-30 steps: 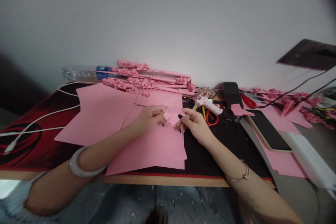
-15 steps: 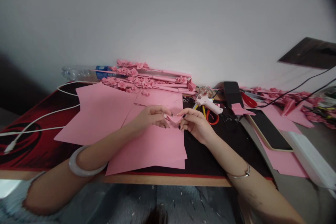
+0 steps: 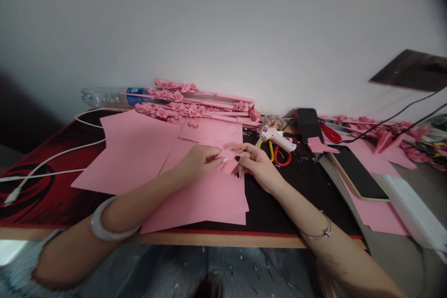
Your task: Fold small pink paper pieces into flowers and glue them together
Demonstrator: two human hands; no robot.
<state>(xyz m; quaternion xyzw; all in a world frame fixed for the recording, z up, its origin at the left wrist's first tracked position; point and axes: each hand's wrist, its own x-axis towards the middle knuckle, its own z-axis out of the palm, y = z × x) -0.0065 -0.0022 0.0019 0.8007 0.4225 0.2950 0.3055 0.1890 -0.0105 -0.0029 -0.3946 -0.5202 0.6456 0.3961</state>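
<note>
Folded paper (image 3: 228,155): frame centre | left hand (image 3: 196,162): closed pinch on its left | right hand (image 3: 260,167): closed pinch on its right

Paper piece (image 3: 229,159) between left hand (image 3: 196,162) and right hand (image 3: 257,166), above loose sheets (image 3: 202,202) on a mat (image 3: 296,209); behind the sheets, paper flowers (image 3: 188,111), a bottle (image 3: 103,98) at their left end; rightward, a glue gun (image 3: 277,138), then a phone (image 3: 359,172).
</note>
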